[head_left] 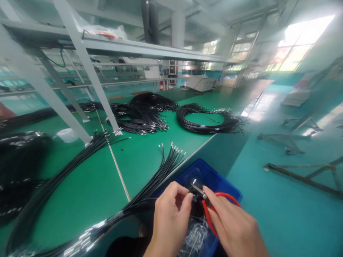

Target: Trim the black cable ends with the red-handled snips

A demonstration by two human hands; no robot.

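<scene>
My right hand is closed around red-handled scissors, with the short metal blades pointing up and left. Just left of the blades, my left hand pinches a thin black cable near its end; the fingers hide most of it. Blades and fingertips are close together, but whether the blades touch the cable I cannot tell. Both hands are over a blue bin with tangled clear and whitish scraps inside. A bundle of black cables with pale tips runs along the table edge beside my left hand.
The green table carries a coiled cable bundle, more black cables behind, and a white roll. White shelf posts rise from it. Wheeled metal frames stand on the floor to the right.
</scene>
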